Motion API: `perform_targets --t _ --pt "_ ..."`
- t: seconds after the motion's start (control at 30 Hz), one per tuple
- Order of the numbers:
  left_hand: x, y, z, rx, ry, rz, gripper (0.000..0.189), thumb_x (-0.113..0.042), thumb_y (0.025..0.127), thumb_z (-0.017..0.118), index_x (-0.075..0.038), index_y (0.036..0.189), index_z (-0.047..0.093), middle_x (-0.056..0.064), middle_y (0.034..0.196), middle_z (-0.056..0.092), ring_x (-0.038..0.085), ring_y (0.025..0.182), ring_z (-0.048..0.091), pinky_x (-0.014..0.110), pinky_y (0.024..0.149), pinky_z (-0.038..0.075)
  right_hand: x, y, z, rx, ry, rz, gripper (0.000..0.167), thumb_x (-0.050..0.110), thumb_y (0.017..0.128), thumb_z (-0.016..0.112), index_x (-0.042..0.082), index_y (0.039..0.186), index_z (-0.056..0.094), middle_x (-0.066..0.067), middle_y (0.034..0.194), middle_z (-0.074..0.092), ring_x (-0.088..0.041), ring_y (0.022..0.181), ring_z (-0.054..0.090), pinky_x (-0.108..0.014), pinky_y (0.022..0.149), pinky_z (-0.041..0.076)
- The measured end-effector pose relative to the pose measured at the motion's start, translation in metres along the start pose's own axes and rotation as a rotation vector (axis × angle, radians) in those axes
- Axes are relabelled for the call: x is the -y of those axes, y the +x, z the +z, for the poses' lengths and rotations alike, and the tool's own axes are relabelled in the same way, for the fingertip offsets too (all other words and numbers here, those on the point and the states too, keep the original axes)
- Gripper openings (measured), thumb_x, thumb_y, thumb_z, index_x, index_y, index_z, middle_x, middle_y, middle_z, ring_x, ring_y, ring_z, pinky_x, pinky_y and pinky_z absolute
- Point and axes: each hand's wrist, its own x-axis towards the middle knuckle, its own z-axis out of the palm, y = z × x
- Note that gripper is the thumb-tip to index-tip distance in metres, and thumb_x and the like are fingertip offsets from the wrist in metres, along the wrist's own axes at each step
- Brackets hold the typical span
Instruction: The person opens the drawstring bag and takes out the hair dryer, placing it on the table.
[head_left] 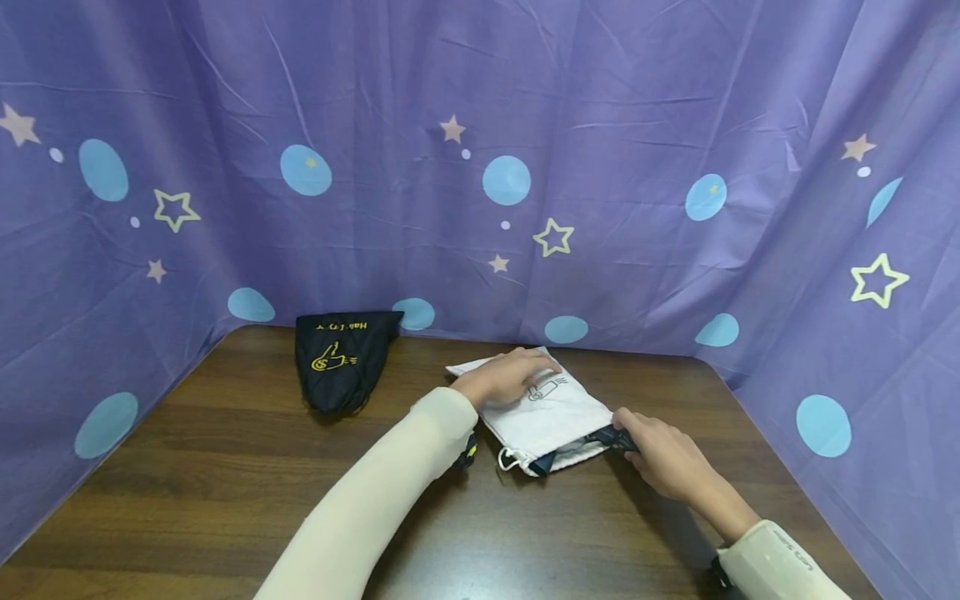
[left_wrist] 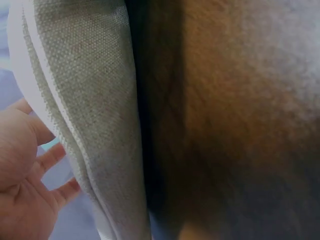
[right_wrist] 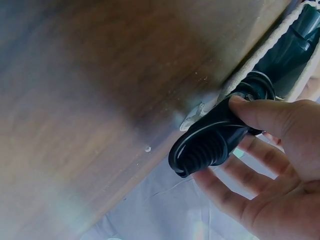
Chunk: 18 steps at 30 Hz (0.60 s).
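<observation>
A white drawstring bag [head_left: 551, 408] with a printed hair dryer outline lies on the table, its mouth toward the near right. My left hand [head_left: 513, 375] rests on top of the bag with its fingers spread; in the left wrist view the hand [left_wrist: 22, 175] is partly hidden by the bag's cloth [left_wrist: 90, 100]. At the mouth, my right hand [head_left: 663, 450] grips the dark end of a hair dryer [right_wrist: 215, 132] between thumb and fingers. That end has a loop and a ribbed cord sleeve. The remaining part sits inside the bag, mostly hidden.
A black drawstring bag [head_left: 345, 358] with yellow print lies at the back left of the brown wooden table [head_left: 225, 467]. A purple curtain [head_left: 615, 125] with stars and dots hangs around the table's back and sides.
</observation>
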Motion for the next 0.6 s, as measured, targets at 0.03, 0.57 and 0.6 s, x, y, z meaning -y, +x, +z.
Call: perform_targets --t 0.03,0.57,0.6 --pt "-0.0005 0.0009 -0.0005 0.007 0.003 0.005 0.047 -0.006 0.105 0.048 -0.025 0.148 0.053 -0.005 0.151 0.050 0.021 0.141 0.042 0.041 0.118 0.032 -0.0001 0.0002 -0.0003 0.000 -0.002 -0.001 0.052 -0.003 0.073 0.088 0.017 0.109 0.056 -0.002 0.093 0.067 -0.026 0.081 0.069 -0.038 0.055 0.048" --pt "0.0054 0.0089 0.0035 0.028 0.067 -0.053 0.035 -0.014 0.108 0.044 -0.027 0.137 0.059 -0.008 0.137 0.059 0.016 0.119 0.050 0.037 0.103 0.043 -0.0006 0.0046 -0.0033 0.003 0.022 -0.058 0.053 -0.008 0.070 0.088 0.017 0.106 0.057 0.002 0.094 0.067 -0.022 0.082 0.068 -0.038 0.061 0.051" --pt "0.0053 0.0095 0.0036 0.018 0.076 -0.046 0.030 -0.014 0.108 0.045 -0.025 0.131 0.062 -0.007 0.130 0.061 0.017 0.115 0.051 0.036 0.100 0.044 -0.0006 0.0049 -0.0033 0.002 0.021 -0.059 0.053 -0.008 0.070 0.087 0.017 0.106 0.057 0.003 0.094 0.067 -0.021 0.082 0.068 -0.038 0.061 0.051"
